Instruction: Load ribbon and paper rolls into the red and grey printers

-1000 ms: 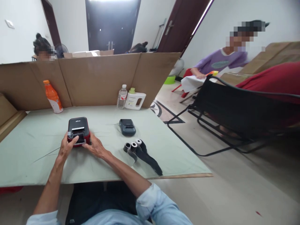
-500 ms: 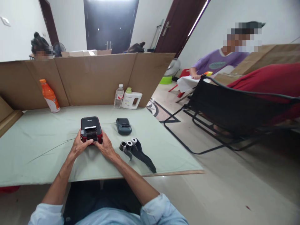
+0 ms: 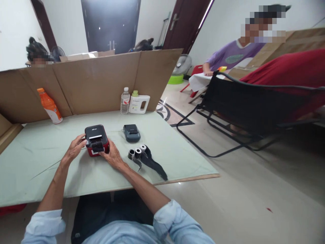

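A small red and black label printer [image 3: 96, 137] rests on the green-covered table, with a black strip [image 3: 98, 145] sticking out of its front slot. My right hand [image 3: 113, 156] grips its right front corner, thumb at the front face. My left hand [image 3: 74, 149] is at the printer's left side, fingers apart and the tips by its edge; whether they touch cannot be made out. To the right sits a second, dark printer [image 3: 131, 133]. In front of that stand three small rolls [image 3: 137, 153], with black strips [image 3: 154, 167] trailing from them toward the table's front edge.
An orange bottle [image 3: 50, 106], a clear water bottle [image 3: 125, 101] and a white jug [image 3: 139, 103] stand along a cardboard screen [image 3: 99, 83]. Beyond the right table edge is a black folding chair [image 3: 243, 105]. A person in a purple shirt [image 3: 231, 56] is behind it.
My left hand has come off the printer's front left corner and opened to the left. The right hand stays on the printer. The view has shifted slightly.
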